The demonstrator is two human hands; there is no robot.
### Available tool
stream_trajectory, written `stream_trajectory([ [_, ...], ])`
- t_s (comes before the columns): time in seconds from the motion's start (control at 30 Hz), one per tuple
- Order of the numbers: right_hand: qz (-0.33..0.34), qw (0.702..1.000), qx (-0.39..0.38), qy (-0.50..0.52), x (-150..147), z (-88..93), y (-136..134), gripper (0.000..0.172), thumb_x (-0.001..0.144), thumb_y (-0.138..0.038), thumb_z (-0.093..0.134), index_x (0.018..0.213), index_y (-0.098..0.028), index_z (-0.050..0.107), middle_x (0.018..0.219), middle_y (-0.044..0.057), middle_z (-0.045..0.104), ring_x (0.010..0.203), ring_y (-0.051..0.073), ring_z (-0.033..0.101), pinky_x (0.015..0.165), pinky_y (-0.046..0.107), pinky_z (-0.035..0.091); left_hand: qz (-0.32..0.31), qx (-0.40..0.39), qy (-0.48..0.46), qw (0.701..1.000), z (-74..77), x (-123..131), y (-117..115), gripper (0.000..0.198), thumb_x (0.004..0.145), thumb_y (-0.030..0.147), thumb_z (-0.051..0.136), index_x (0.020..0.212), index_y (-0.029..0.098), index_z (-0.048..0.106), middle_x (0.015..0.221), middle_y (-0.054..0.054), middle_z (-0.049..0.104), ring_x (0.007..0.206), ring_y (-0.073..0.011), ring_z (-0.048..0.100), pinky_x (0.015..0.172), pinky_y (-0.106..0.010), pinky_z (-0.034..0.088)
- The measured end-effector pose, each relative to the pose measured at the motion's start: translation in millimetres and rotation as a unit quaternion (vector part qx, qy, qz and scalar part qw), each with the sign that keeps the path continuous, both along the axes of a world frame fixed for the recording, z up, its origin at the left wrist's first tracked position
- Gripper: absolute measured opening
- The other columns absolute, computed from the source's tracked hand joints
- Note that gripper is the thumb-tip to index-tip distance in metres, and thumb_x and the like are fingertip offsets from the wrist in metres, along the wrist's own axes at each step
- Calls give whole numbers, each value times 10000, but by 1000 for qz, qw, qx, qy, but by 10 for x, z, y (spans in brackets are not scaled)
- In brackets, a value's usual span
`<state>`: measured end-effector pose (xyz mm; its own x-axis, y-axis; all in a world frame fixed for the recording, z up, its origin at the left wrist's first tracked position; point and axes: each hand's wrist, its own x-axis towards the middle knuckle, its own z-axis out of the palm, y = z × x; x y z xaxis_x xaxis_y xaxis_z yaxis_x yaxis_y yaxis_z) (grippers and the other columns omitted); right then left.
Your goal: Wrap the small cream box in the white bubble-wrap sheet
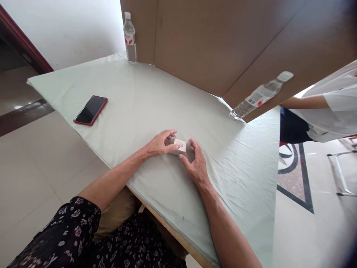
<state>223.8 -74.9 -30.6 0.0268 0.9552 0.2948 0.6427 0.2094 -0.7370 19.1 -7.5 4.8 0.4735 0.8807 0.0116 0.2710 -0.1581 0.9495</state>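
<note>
A small white box-like object (180,144) lies on the pale green cloth of the table (145,93), near its middle. My left hand (160,144) rests on the cloth with thumb and fingers curled round the object's left side. My right hand (195,163) comes from the near side, its thumb and fingers pinching the object's right side. Both hands touch it at once. What the object is I cannot make out.
A red-cased phone (90,110) lies screen up at the left. One water bottle (129,37) stands at the far edge; another (260,95) leans by the brown cardboard screen (223,41). A person in white (329,108) sits at the right.
</note>
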Motion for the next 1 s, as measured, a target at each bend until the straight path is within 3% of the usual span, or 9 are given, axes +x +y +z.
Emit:
stream_trajectory([
  [0.17,10,990,103,-93,-41,78,-78,630,901,-432,600,1488,-313,405,1549,123,457,1427,336,439,1128,596,373,-35,31,-10,999,-38,-38,23,787,738,268,669,1483,174,435,1493,-161,480,1383,-314,442,1074,-426,434],
  [0.3,34,978,109,-176,-110,110,-78,636,884,-436,620,1482,-340,423,1595,118,387,1429,364,420,1099,589,376,-47,53,17,997,-55,-16,2,808,726,191,617,1503,142,399,1491,-173,490,1319,-305,495,1077,-439,436],
  [0.4,53,972,112,-201,-121,115,-64,535,874,-417,637,1394,-358,524,1597,87,387,1444,373,395,1104,588,357,-57,62,37,996,-56,5,-22,808,725,164,602,1506,164,394,1450,-157,534,1229,-289,550,1049,-441,461],
  [0.53,22,981,136,-134,-68,111,-71,501,897,-411,616,1382,-338,512,1545,104,451,1410,348,449,1124,582,354,-71,89,20,993,-58,2,-21,821,713,132,570,1510,169,376,1473,-160,509,1296,-296,514,1090,-445,432],
  [0.7,6,996,77,-48,8,25,-6,789,837,-523,675,1512,-279,348,1546,154,445,1420,358,434,1129,593,372,-59,128,56,988,-51,-37,19,872,684,168,596,1519,108,349,1519,-196,434,1409,-354,386,1163,-491,345],
  [0.77,18,998,42,-43,7,-6,25,849,807,-527,700,1523,-252,338,1510,166,490,1377,362,481,1117,587,387,-59,135,80,986,-59,-37,22,887,672,180,611,1519,113,353,1483,-193,470,1387,-368,402,1167,-516,327],
  [0.87,5,999,24,-38,-34,-11,21,763,827,-482,678,1492,-244,391,1341,139,632,1211,329,607,1044,550,459,-58,134,84,986,-82,-15,0,890,667,173,595,1523,153,352,1370,-160,560,1273,-334,503,1103,-498,398],
  [1.0,-21,997,58,-55,-99,12,-37,683,853,-464,660,1457,-229,446,1280,138,666,1158,318,631,1022,530,471,-52,161,54,984,-103,7,-25,892,665,156,566,1528,153,340,1328,-151,578,1207,-297,534,1027,-449,461],
])
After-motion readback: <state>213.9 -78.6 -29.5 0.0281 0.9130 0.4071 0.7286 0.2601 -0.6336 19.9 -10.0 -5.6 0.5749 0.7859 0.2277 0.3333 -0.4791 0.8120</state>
